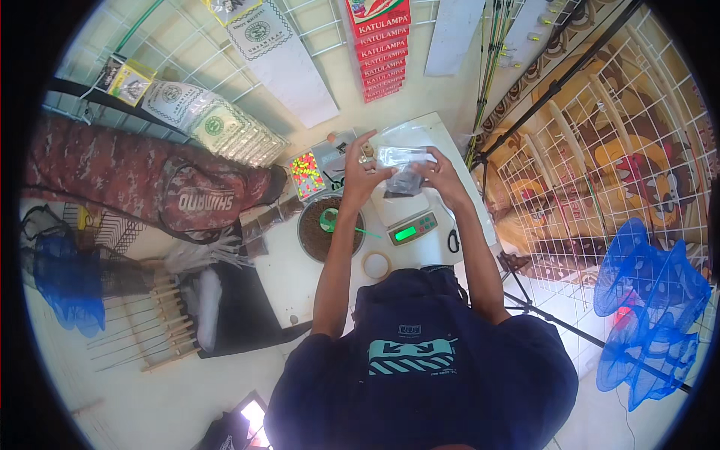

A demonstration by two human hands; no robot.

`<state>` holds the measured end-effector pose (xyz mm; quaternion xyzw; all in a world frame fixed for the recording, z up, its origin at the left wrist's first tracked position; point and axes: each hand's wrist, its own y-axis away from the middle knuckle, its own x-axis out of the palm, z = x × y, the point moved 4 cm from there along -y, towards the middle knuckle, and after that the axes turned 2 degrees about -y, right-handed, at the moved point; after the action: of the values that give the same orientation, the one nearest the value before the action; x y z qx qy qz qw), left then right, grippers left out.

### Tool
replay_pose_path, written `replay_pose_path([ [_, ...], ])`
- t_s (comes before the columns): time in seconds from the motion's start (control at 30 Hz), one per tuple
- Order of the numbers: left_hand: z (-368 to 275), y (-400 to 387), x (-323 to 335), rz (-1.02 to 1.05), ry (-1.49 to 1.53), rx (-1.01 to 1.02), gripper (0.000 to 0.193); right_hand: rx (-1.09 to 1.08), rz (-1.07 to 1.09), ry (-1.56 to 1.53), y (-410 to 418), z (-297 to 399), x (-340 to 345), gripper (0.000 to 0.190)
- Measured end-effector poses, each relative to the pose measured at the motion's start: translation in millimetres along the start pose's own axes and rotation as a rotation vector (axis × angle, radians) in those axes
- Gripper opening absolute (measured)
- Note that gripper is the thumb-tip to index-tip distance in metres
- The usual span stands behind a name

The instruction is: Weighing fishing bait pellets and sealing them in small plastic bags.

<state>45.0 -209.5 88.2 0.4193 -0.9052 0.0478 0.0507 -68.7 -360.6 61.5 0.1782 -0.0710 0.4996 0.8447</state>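
Note:
My left hand (360, 179) and my right hand (441, 179) hold a clear plastic bag (404, 177) between them, thumbs on its near face. The left index finger points up, away from the bag. Below the bag stands a digital kitchen scale (413, 228) with a lit green display; the bag partly hides its weighing platform. By my left forearm is a round bowl of brown granular material (310, 233). A green scoop (328, 220) lies in it, its handle reaching past the rim. A roll of tape (376, 265) rests in front of the bowl.
Black-handled scissors (453, 241) lie right of the scale on the white table (298, 287). Behind the bowl sits a tray of bright floats (307, 175). A camouflage rod bag (152, 174) stretches left. Wire grid racks (596, 180), blue nets (647, 315) and a black tripod stand right.

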Motion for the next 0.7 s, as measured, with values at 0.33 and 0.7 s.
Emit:
replay_pose_path([
  [0.33, -35, 13, -3, -0.073, -0.119, 0.154, 0.081, 0.031, 0.199, 0.184, 12, 16, 14, 0.031],
  [0.7, -63, 24, -4, -0.015, 0.022, 0.177, 0.082, -0.055, 0.274, 0.125, 26, 53, 28, 0.029],
])
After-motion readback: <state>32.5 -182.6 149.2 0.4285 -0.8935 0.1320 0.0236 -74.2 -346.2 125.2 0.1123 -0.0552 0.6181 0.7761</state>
